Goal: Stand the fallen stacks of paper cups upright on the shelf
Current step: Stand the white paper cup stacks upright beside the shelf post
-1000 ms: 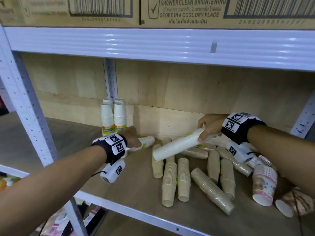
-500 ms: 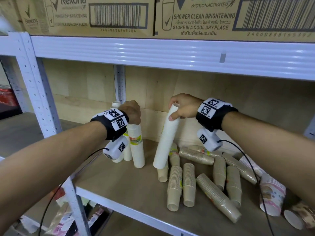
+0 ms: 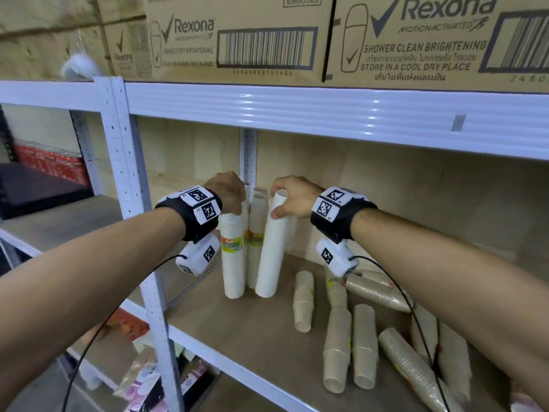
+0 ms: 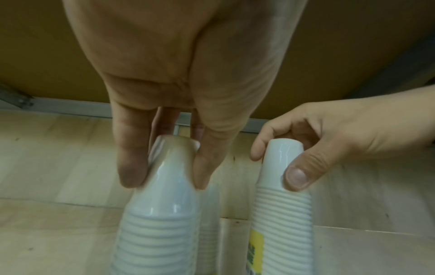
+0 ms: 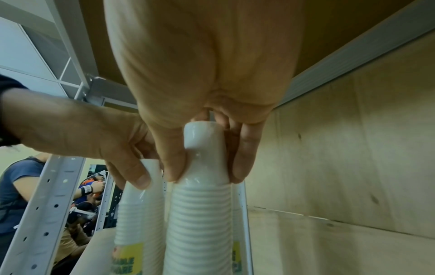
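Two tall white cup stacks stand side by side at the shelf's left end. My left hand grips the top of the left white stack, thumb and fingers curled round its top cup. My right hand pinches the top of the right white stack, which leans slightly; its top cup sits between thumb and fingers. More upright white stacks stand behind them. Several brown cup stacks lie fallen on the wooden shelf to the right.
A white metal upright frames the shelf on the left, and a beam with cardboard boxes runs overhead. A patterned cup stack lies at the far right. Wrist camera cables hang down. Another person stands beyond the rack.
Both hands have stood their white stacks upright and brought them close together near the back post. The right stack went from tilted to nearly vertical.
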{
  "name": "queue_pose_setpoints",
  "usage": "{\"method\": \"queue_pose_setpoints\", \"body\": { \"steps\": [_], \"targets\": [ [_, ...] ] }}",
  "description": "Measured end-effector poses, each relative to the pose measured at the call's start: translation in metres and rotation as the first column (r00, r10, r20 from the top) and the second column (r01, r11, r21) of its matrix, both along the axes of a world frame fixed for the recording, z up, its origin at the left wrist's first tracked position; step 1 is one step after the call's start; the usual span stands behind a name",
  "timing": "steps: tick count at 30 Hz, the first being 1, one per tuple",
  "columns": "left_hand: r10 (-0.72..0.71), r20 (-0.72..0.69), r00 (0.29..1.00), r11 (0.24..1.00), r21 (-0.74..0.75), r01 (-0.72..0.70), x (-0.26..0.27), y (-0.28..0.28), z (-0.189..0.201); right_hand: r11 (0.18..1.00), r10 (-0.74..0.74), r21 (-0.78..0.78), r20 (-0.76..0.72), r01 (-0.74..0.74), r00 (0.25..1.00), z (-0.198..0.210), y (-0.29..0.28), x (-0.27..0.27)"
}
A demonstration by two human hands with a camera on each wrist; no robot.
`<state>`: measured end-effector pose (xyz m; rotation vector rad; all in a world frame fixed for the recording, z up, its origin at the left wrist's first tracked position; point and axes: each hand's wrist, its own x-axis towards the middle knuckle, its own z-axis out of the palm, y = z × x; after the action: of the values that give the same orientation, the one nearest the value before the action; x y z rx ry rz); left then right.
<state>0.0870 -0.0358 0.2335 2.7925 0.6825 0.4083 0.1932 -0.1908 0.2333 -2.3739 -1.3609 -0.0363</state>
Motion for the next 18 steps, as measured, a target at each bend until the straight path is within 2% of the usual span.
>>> {"method": "queue_pose_setpoints", "body": {
  "steps": [8,12,18],
  "targets": [
    [0.031,0.012,0.999,0.998,-0.05,-0.03,0.002,0.015,-0.017,0.998,0.054,-0.024,-0.028,-0.054,0.998,-0.021,0.039,-0.009],
    [0.002,0.052,0.999,0.999,-0.05,0.0,0.006,0.019,-0.026,0.996,0.084,-0.011,-0.032,-0.085,0.996,-0.03,0.049,-0.01],
    [-0.006,0.084,0.996,0.997,-0.077,0.012,0.013,0.026,-0.026,0.999,0.053,-0.007,-0.016,-0.053,0.998,-0.025,0.056,-0.006]
  ]
}}
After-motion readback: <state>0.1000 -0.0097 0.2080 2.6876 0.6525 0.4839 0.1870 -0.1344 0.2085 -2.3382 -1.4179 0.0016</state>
